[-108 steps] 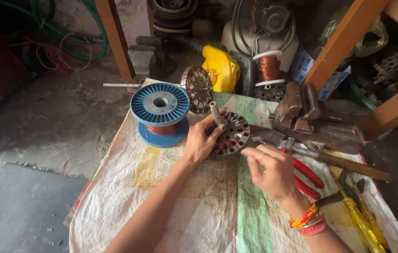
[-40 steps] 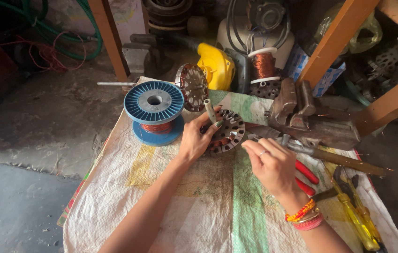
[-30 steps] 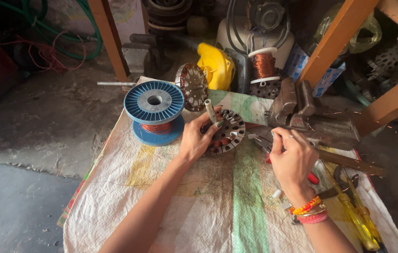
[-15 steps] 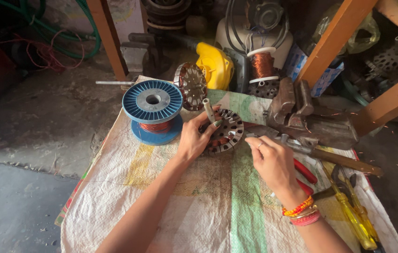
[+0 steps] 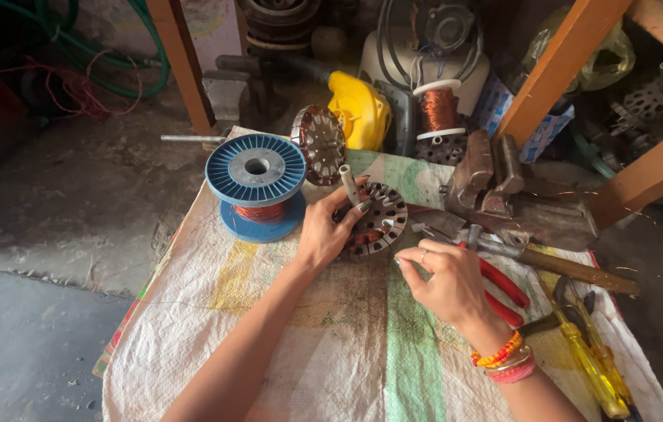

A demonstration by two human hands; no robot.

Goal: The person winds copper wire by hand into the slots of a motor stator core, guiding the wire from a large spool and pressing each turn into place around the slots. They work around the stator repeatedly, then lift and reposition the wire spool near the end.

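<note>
Woven white sacking (image 5: 269, 344) with green and yellow stripes across the lower half of the frame, spread over bare concrete floor (image 5: 58, 219). At centre, a round slotted motor stator (image 5: 378, 223), dark metal with copper showing in its slots, lying flat on the sacking, a short grey shaft (image 5: 348, 183) standing up at its upper left edge. Left hand (image 5: 323, 234) just left of centre, fingers curled over the stator's near rim and gripping it. Right hand (image 5: 444, 277) right of centre, just below and beside the stator, fingertips pinched together near the lower rim; too fine to tell whether wire sits between them. Orange, gold and pink bangles (image 5: 503, 359) on the right wrist at lower right. Left of the stator, close beside the left hand, a blue plastic spool (image 5: 256, 168) of copper wire, standing on its flange. Directly above, a second stator (image 5: 320, 144) tilted on edge against a yellow housing (image 5: 359, 109). Further up, a smaller spool of copper wire (image 5: 438, 109) on a white core. Right of centre, a heavy metal vise (image 5: 495, 180), well worn. Beneath the right hand, red-handled pliers (image 5: 503, 285); in the lower right corner, a yellow-handled screwdriver (image 5: 593, 367). Orange-painted wooden beams (image 5: 566, 62) slanting across the upper right.
</note>
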